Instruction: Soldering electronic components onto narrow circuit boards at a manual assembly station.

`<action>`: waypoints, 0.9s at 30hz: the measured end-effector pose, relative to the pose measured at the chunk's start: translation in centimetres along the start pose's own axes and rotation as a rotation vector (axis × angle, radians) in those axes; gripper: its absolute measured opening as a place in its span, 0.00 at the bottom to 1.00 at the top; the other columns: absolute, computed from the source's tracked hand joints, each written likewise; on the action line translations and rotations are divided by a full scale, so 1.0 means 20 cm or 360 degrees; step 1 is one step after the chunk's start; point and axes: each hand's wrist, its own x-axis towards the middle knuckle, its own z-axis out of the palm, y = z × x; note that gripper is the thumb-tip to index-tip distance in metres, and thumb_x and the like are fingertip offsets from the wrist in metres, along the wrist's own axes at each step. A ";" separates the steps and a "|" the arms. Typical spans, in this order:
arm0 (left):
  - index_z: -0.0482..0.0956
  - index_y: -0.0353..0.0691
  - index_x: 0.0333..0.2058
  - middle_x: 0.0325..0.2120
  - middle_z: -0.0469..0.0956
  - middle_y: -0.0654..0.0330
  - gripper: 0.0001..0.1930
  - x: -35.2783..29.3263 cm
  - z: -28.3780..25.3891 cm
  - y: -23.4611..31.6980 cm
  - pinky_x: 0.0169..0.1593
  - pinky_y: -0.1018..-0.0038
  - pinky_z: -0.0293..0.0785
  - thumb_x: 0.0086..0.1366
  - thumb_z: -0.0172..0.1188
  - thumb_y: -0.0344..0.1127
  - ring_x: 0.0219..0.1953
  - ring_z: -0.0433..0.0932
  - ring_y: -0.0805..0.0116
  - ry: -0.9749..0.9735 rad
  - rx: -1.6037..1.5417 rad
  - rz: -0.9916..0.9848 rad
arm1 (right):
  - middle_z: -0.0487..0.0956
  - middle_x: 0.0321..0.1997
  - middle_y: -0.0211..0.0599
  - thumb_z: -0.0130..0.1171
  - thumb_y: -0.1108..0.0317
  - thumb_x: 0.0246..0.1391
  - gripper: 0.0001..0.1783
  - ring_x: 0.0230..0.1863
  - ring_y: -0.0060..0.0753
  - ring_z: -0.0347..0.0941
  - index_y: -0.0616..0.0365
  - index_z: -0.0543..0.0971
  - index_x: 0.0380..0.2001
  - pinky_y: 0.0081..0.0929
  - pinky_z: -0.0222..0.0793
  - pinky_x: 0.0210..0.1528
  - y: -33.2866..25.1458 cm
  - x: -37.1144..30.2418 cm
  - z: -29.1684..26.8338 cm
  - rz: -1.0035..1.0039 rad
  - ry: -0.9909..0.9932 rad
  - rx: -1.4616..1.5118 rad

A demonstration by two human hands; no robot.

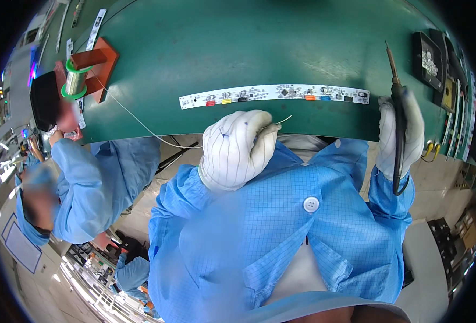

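Note:
My left hand [239, 146], in a white striped glove, is closed round a thin strand of solder wire [285, 119] whose tip sticks out past the fingers. The strand runs back to a green-rimmed solder spool [76, 81] on a reddish-brown stand [104, 67]. In my gloved right hand [413, 132] is a soldering iron [396, 102], its tip pointing away from me over the bench. Just beyond my left hand lies a long white circuit board [270, 93] with small parts and coloured connectors along its near edge. The iron's tip is apart from the board.
A green bench top [238, 48] spreads ahead. At the right are a black tray [429, 60] of small pale parts, a soldering-iron stand [446, 94] and yellow-handled cutters [430, 148]. A co-worker in blue [98, 183] sits at the left, near a black bin [45, 99].

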 end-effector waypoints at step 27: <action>0.76 0.49 0.34 0.33 0.72 0.64 0.11 0.17 0.28 0.02 0.33 0.72 0.72 0.50 0.63 0.37 0.32 0.75 0.67 0.0157 0.0566 0.0241 | 0.78 0.34 0.42 0.56 0.76 0.42 0.10 0.34 0.31 0.75 0.66 0.77 0.32 0.24 0.70 0.41 0.01 0.19 -0.15 0.0526 -0.0662 0.0619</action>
